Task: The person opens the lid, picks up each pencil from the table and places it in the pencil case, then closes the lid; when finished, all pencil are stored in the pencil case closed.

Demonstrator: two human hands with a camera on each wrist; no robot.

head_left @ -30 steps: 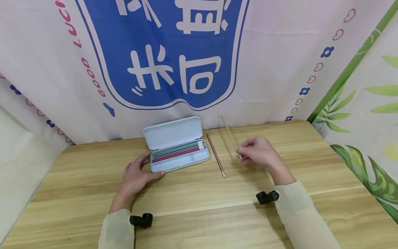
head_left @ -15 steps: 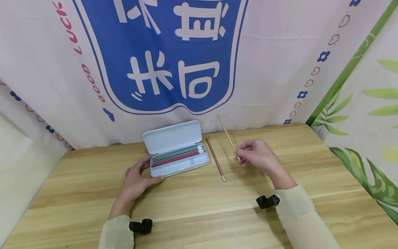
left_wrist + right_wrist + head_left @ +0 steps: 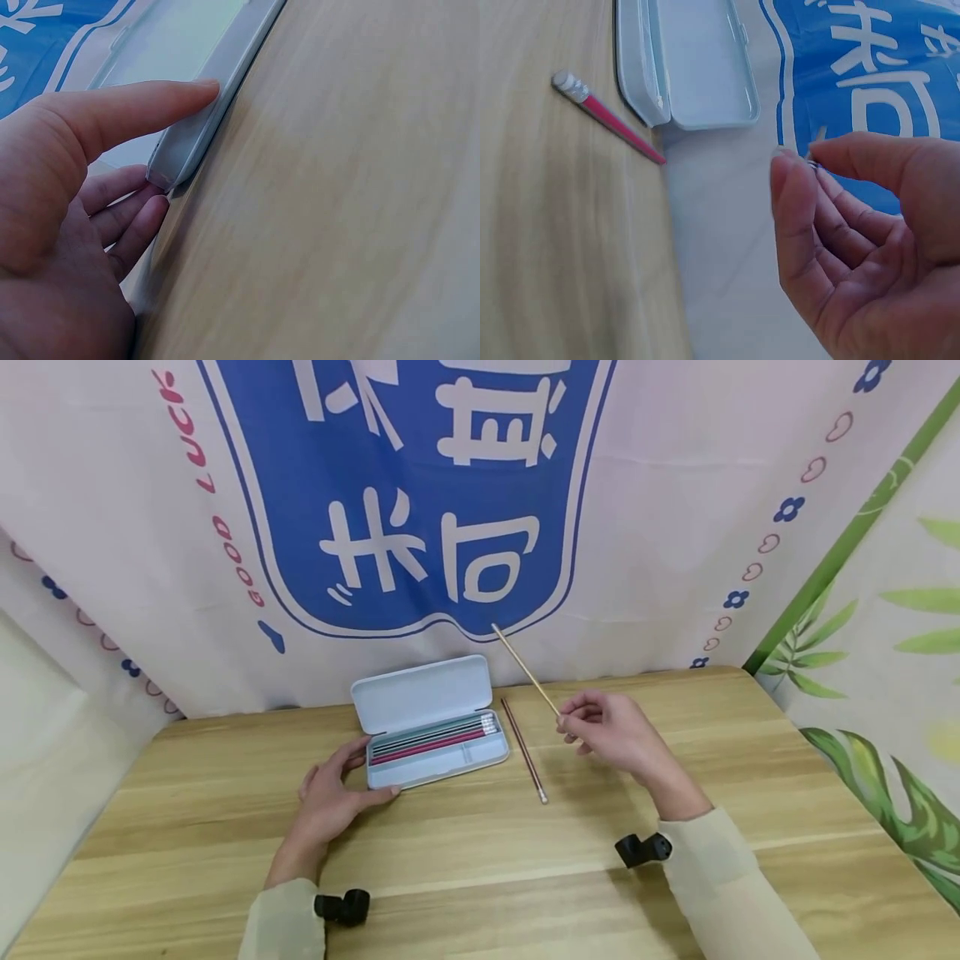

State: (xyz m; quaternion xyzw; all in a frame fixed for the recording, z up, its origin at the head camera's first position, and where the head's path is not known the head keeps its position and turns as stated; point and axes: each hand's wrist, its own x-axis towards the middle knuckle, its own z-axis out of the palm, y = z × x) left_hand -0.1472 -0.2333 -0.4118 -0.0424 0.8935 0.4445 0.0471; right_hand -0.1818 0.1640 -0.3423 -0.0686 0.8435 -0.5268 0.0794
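A pale blue pencil case lies on the table with its lid raised; several pencils, dark green and red, rest inside with eraser ends to the right. My left hand holds the case's left end, thumb along the front wall, fingers at the far left corner. My right hand pinches a gold pencil near its lower end, above the table and slanting up to the left. Fingers hide that end. A dark red pencil lies between the case and my right hand, eraser end nearest me.
The wooden table ends at the back against a hanging white cloth with a blue printed panel. The raised lid stands close to that cloth. A leaf-patterned cloth hangs at the right.
My right hand has lifted the gold pencil slightly and moved a little left, tilting its far end toward the case. The left hand stays on the case, and the dark red pencil lies still.
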